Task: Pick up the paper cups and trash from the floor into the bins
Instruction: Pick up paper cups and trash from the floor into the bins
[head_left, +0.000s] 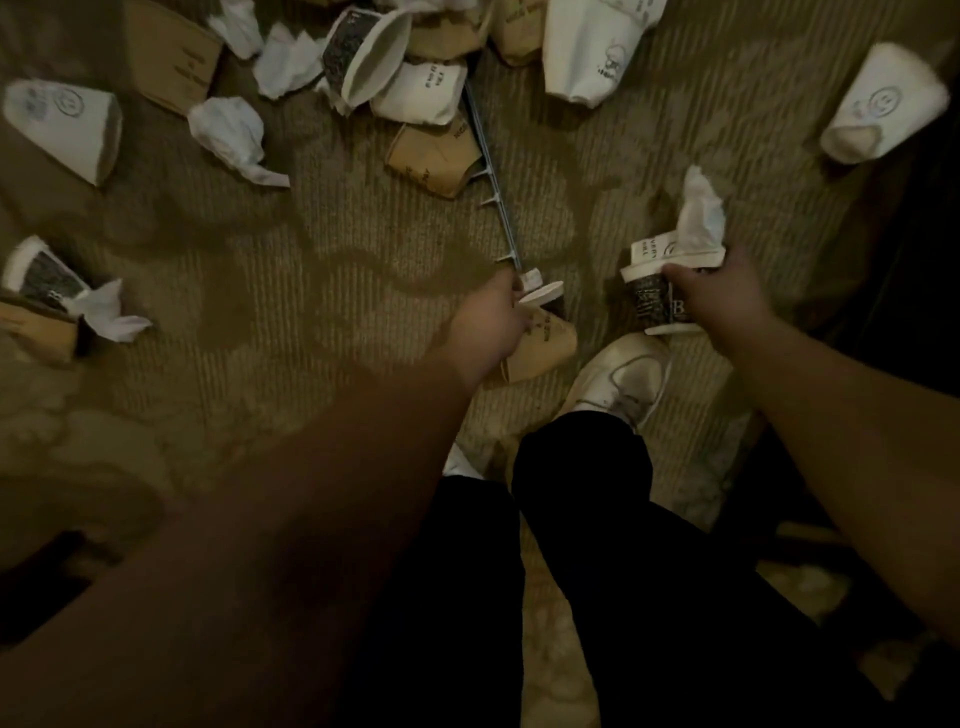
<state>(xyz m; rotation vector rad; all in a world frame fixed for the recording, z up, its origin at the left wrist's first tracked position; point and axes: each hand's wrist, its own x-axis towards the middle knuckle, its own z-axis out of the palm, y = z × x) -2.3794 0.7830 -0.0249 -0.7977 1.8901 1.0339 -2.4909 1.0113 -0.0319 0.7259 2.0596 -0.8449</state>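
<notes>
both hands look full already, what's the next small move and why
Probably carry the load to a bin, though none is in view. The left hand grips a brown cup; the right hand holds a dark cup and tissue, so neither can grab more.

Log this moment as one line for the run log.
left hand: grips brown paper cup | right hand: grips dark printed cups with tissue | floor: cups, crumpled tissues remain | bins: not in view

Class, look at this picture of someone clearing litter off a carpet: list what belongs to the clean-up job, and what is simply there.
Part of the job:
left hand holding a brown cup
right hand holding a dark cup and tissue
white cup on the carpet
crumpled tissue

Just there:
grey rod
white shoe
carpet
</notes>
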